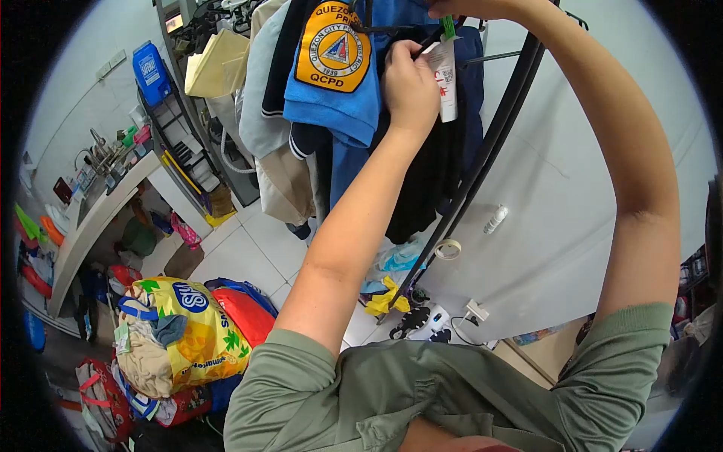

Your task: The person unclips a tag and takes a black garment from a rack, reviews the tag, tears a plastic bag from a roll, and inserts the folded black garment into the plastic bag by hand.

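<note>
At the clothes rack, my left hand (410, 87) is closed, with thumb and fingers pinched on a dark garment (414, 181) near its top. A white printed tag (446, 83) with a green end hangs just right of these fingers. My right hand (467, 6) is cut off by the top edge; its fingers curl in above the tag, and what they hold is hidden. Directly left of my left hand hangs a blue shirt (331, 109) with a yellow-orange QCPD patch (335, 49) on its sleeve. A dark hanger (384, 29) shows at the shirt's top.
The rack's black post (489, 151) slants down beside the hanging clothes. A yellow shopping bag (199, 331) stuffed with cloth stands lower left. On the floor lie a tape roll (447, 249) and a yellow cloth (388, 299). A cluttered counter (105, 207) and a folded ladder (181, 135) stand left.
</note>
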`<state>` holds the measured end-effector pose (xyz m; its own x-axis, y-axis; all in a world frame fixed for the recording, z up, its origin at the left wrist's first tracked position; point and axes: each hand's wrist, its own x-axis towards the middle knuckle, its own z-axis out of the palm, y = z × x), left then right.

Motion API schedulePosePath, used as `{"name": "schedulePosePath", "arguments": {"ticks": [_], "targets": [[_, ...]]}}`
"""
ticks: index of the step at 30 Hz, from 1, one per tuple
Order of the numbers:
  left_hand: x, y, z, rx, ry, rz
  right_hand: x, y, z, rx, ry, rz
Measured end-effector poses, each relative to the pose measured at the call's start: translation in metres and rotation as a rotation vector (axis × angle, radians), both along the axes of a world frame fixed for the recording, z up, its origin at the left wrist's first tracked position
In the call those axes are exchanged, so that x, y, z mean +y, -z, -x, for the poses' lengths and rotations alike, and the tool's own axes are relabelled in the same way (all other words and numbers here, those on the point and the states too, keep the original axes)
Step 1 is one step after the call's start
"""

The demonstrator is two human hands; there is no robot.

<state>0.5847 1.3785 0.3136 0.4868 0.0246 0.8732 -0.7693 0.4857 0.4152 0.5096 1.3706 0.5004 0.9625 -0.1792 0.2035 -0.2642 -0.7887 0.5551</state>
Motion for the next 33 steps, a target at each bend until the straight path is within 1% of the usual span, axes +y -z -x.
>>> {"name": "schedulePosePath", "arguments": {"ticks": [2,4,6,7,8,9,10,12,14,16,17,19,20,22,23,25,26,27,28,29,31,32,33], "targets": [[0.008,0.004,-0.001,-0.027,-0.037,0.024,0.003,-0.003,0.000,-0.046,-0.069,-0.047],[0.012,0.007,-0.001,0.023,-0.029,0.001,0.003,-0.004,-0.003,-0.035,-0.055,-0.049],[0.014,0.003,-0.004,0.000,-0.044,0.000,0.007,-0.004,-0.002,-0.105,-0.042,-0.207],[0.017,-0.002,-0.004,-0.008,0.014,0.014,0.010,-0.005,-0.001,-0.103,-0.047,-0.206],[0.018,-0.004,-0.006,-0.017,0.072,0.028,0.016,-0.007,0.001,-0.085,0.002,-0.172],[0.013,-0.005,-0.009,-0.031,0.050,0.055,0.020,-0.008,0.001,-0.067,0.050,-0.138],[0.011,-0.006,-0.010,-0.030,0.044,0.056,0.018,-0.006,0.000,-0.066,0.045,-0.137],[0.006,-0.007,-0.013,-0.036,0.067,0.092,0.015,-0.003,0.001,-0.106,0.024,-0.240],[0.004,-0.007,-0.015,-0.023,0.062,0.080,0.015,-0.004,0.004,-0.079,0.059,-0.261],[0.003,-0.008,-0.014,-0.012,0.059,0.067,0.015,-0.004,0.008,-0.079,-0.036,-0.233],[0.003,-0.008,-0.014,-0.002,0.064,0.082,0.015,-0.006,0.007,-0.080,-0.037,-0.234],[0.002,-0.009,-0.013,0.006,0.067,0.096,0.018,-0.008,0.002,-0.046,0.115,-0.282],[0.002,-0.010,-0.013,0.018,0.074,0.086,0.017,-0.008,0.001,-0.047,0.114,-0.283],[0.003,-0.011,-0.013,0.027,0.076,0.076,0.015,-0.007,0.000,-0.085,0.052,-0.376],[0.004,-0.011,-0.013,0.008,0.040,0.073,0.013,-0.005,-0.001,-0.086,0.049,-0.377],[0.005,-0.012,-0.015,-0.012,0.001,0.070,0.008,-0.002,0.000,-0.213,-0.030,-0.512],[0.006,-0.012,-0.016,-0.017,0.040,0.081,0.006,-0.002,0.000,-0.213,-0.032,-0.512],[0.007,-0.013,-0.017,-0.021,0.078,0.094,0.005,-0.002,-0.001,-0.229,-0.040,-0.571],[0.008,-0.014,-0.018,-0.020,0.076,0.093,0.003,-0.002,-0.001,-0.245,-0.047,-0.634],[0.009,-0.014,-0.020,-0.018,0.089,0.092,0.001,-0.002,-0.002,-0.243,-0.049,-0.637],[0.010,-0.015,-0.020,-0.013,0.103,0.087,-0.003,-0.003,-0.002,-0.269,-0.026,-0.840],[0.011,-0.016,-0.020,-0.005,0.126,0.087,-0.004,-0.002,-0.002,-0.267,-0.022,-0.842],[0.011,-0.015,-0.020,0.002,0.147,0.088,-0.002,0.000,-0.002,-0.346,-0.014,-0.842]]}}
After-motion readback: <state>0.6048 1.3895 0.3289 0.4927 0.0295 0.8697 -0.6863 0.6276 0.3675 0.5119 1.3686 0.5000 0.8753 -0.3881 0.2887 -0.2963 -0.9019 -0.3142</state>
